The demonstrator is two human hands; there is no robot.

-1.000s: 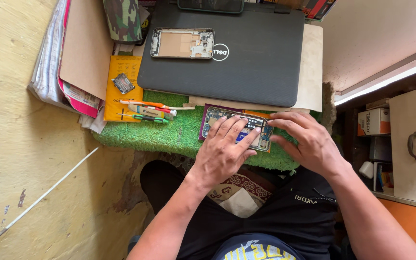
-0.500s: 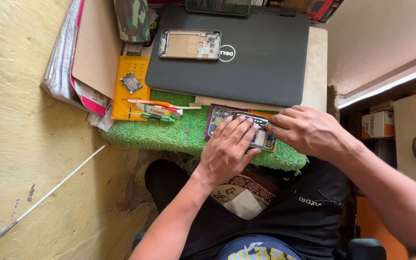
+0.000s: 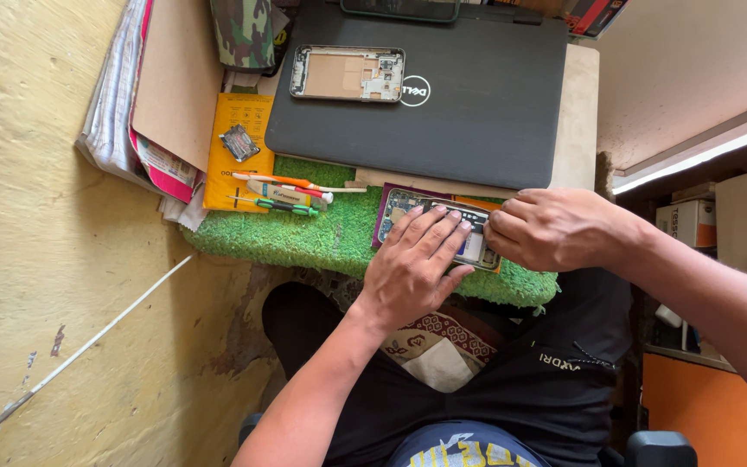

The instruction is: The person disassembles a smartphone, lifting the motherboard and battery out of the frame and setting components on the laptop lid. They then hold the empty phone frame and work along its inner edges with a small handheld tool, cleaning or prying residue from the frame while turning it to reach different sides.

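Both hands, left hand [image 3: 412, 264] and right hand [image 3: 555, 229], apparently on opened phone [image 3: 408, 206].

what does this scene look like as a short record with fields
left hand: left hand lies flat on the opened phone
right hand: right hand at the phone's right end, fingers curled on it
surface: green turf mat
tools: screwdrivers lie left of the phone
behind: closed black laptop with a phone frame on it
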